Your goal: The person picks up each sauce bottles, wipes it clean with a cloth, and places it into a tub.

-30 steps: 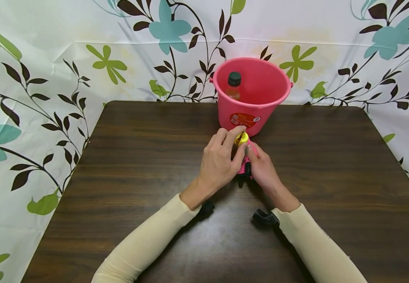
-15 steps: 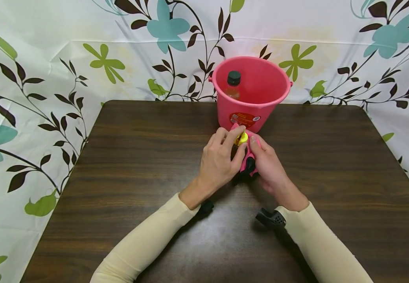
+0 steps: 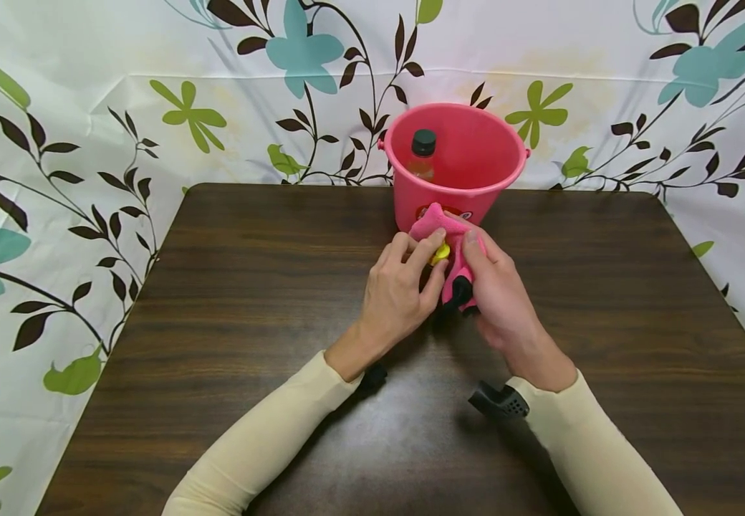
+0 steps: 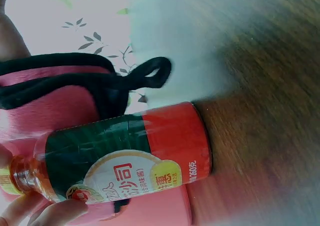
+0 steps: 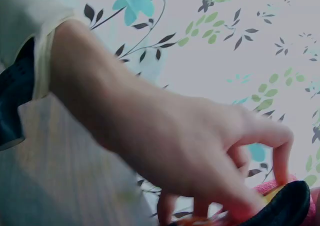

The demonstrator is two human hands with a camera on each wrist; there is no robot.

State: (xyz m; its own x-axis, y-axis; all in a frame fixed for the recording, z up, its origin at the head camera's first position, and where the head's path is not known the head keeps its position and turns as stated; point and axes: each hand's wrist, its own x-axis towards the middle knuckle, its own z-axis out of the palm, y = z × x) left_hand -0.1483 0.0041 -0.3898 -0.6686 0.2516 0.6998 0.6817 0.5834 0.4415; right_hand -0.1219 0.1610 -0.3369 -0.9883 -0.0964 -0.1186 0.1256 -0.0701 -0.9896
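Note:
My left hand [image 3: 393,294] pinches a tomato sauce bottle by its neck, just under the yellow cap [image 3: 440,252]. In the left wrist view the bottle [image 4: 125,156] shows a green and red label, its base close over the table. Most of it is hidden behind my left hand in the head view. My right hand [image 3: 504,304] grips a pink cloth [image 3: 433,221] with black edging and a black hanging loop [image 4: 152,73]. The cloth is bunched up against the far and right sides of the bottle, close around the cap.
A pink bucket [image 3: 407,204] stands just behind my hands near the table's back edge. Inside it, on the left, is a bottle with a dark cap [image 3: 423,141]. The dark wooden table [image 3: 269,272] backs onto a flowered curtain [image 3: 108,43].
My right hand has lifted the pink cloth up and outward beside the cap, so more of it shows behind the bottle. My left hand has kept its hold on the bottle in place.

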